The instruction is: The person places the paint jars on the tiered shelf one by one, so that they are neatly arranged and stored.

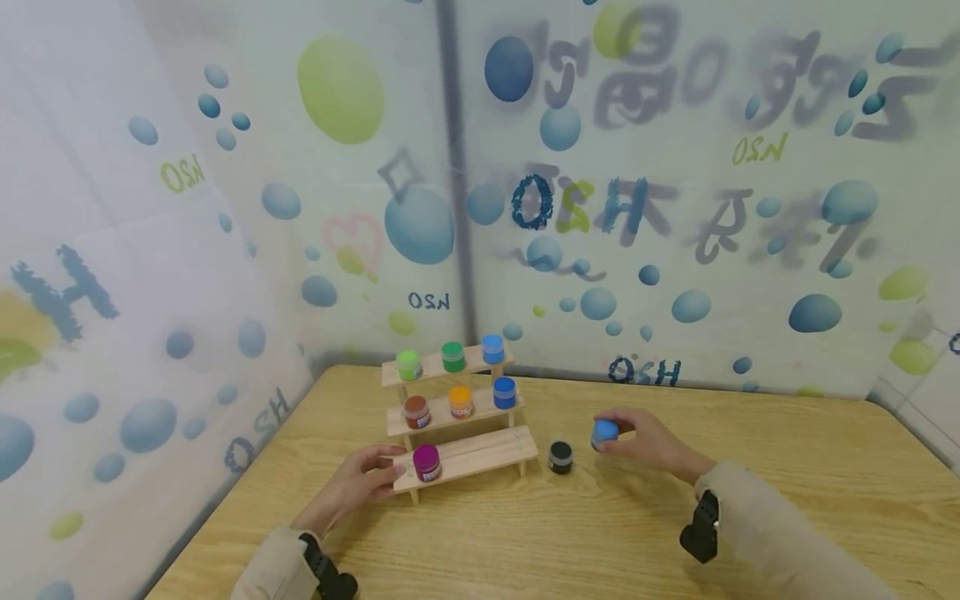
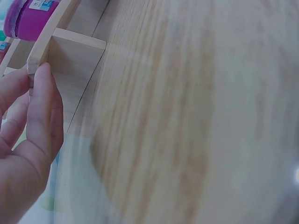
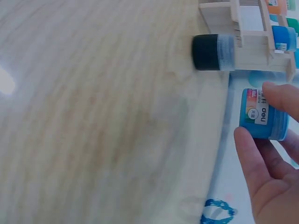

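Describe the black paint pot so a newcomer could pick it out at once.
Find the three-step wooden rack on the wooden table. Just off its lowest step, toward the right hand, one small pot stands alone on the tabletop: the black paint pot. It is the only black one; the pots on the rack are coloured, and the right hand holds a blue pot.

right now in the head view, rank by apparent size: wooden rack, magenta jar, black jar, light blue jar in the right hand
1. wooden rack
2. magenta jar
3. black jar and light blue jar: look alike, the latter partly hidden by the right hand
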Action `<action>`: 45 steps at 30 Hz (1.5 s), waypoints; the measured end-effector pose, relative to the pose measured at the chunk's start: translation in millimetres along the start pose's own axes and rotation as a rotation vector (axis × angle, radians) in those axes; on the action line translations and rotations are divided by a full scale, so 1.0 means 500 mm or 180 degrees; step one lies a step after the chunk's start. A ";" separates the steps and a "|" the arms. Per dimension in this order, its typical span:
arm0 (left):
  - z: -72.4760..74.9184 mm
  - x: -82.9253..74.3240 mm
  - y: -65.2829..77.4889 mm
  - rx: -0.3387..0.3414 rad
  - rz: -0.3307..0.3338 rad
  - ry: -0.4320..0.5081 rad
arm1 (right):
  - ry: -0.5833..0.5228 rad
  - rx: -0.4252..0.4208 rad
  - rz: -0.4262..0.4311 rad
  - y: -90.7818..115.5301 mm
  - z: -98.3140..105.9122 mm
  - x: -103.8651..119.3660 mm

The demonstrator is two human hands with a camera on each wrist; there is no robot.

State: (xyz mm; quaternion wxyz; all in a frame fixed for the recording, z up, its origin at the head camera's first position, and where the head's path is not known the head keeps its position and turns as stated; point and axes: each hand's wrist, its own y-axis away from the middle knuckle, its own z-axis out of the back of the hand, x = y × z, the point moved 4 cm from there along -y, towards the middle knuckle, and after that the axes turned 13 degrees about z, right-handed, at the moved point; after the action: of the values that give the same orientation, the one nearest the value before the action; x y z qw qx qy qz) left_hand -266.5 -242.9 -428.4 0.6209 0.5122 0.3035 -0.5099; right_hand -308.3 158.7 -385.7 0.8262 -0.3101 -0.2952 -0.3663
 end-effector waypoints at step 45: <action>0.000 -0.001 0.000 0.0064 -0.0010 0.0039 | -0.0296 0.0598 0.0690 -0.155 -0.204 0.157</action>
State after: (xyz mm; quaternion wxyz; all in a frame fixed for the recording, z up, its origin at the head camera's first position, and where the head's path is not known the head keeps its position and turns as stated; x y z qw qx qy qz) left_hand -266.7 -242.8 -427.8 0.6130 0.5210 0.3030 -0.5108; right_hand -299.0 9.2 -371.3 0.8717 -0.2780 -0.3310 -0.2309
